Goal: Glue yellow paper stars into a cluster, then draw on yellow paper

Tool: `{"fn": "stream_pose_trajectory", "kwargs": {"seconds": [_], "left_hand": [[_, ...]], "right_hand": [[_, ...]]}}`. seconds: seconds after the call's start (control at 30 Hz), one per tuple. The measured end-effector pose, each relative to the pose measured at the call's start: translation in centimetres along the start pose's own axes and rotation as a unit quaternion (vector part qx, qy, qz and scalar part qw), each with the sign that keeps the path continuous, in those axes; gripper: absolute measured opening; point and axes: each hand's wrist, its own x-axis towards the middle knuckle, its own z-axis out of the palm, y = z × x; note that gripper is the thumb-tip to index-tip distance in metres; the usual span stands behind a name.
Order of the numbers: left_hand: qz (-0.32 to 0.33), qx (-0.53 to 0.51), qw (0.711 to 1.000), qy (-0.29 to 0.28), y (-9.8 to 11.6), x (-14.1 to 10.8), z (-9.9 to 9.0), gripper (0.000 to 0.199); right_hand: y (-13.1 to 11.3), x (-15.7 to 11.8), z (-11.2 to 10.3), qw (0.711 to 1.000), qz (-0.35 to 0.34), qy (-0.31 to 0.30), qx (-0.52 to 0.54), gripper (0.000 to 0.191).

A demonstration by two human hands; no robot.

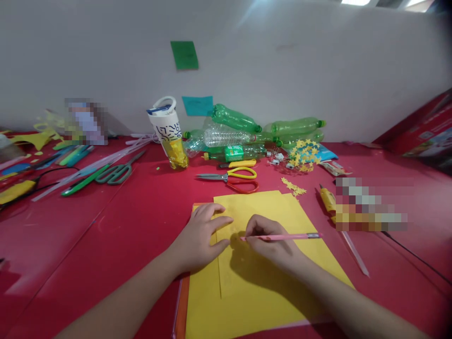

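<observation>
In front of me lie sheets of yellow paper, a smaller sheet on top of a larger one, with an orange edge showing beneath at the left. My left hand rests on the paper's left part, fingers spread, holding nothing. Between the fingers of my right hand is a pink pencil, its lower end close to the paper and its metal-banded end pointing right. Whether the tip touches the sheet I cannot tell. Just beyond the paper lie scissors with one yellow and one red handle.
Behind stand a white patterned cup and several green plastic bottles along the wall. Yellow paper stars lie at the back right. A yellow glue gun with a cord is at right. Grey-green scissors and a green cutter lie left.
</observation>
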Motion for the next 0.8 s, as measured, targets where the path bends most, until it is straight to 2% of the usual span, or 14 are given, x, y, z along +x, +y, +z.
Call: {"fn": "stream_pose_trajectory", "kwargs": {"seconds": [0.23,0.43,0.57,0.7,0.8], "left_hand": [[-0.008,-0.006,1.000,-0.003,-0.5,-0.1,0.3,0.043],[-0.045,0.063,0.996,0.055,-1.2,0.2,1.3,0.051],[-0.056,0.068,0.994,0.066,-1.4,0.4,1.5,0.045],[-0.041,0.060,0.994,0.083,-1.2,0.6,1.0,0.034],[-0.033,0.021,0.994,0.100,-0.8,0.6,0.6,0.033]], "right_hand": [[0.2,0.1,0.2,0.998,-0.040,-0.009,-0.043,0.008],[0.2,-0.1,0.1,0.998,-0.041,-0.032,-0.027,0.007],[0.1,-0.2,0.2,0.998,-0.029,-0.048,-0.010,0.008],[-0.2,-0.3,0.2,0.999,-0.044,-0.024,-0.014,0.006],[-0.6,-0.4,0.2,0.997,-0.067,0.001,-0.032,0.005]]}}
